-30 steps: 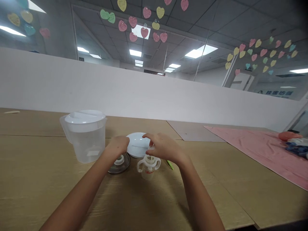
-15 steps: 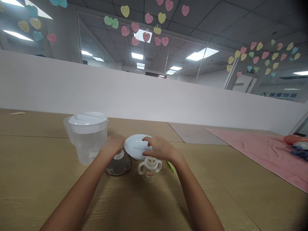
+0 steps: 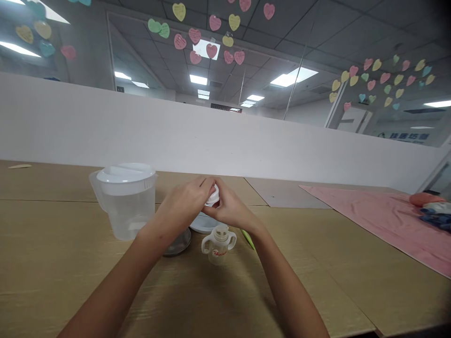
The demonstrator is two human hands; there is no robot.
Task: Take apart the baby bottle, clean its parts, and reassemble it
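My left hand (image 3: pixel 188 199) and my right hand (image 3: pixel 230 206) meet above the plate, fingers closed around a small white bottle cap (image 3: pixel 213 196). Fingers cover much of the cap. Just below them, a clear baby bottle (image 3: pixel 218 249) with two white side handles and red lettering stands upright, its neck uncovered. Behind the bottle lies a white plate (image 3: pixel 204 225), partly hidden by my hands. A round grey metal dish (image 3: pixel 179 244) sits to the left, half covered by my left forearm.
At the left stands a translucent lidded pitcher (image 3: pixel 127 206). A thin green item (image 3: pixel 248 238) lies right of the bottle, beside my right wrist. Pink cloth (image 3: pixel 373 216) covers the table's right side. A low white partition (image 3: pixel 211 141) runs behind the table.
My left hand has lifted the white cap from the grey dish and moved right. My right hand has closed on the cap too. The bottle still stands in place.
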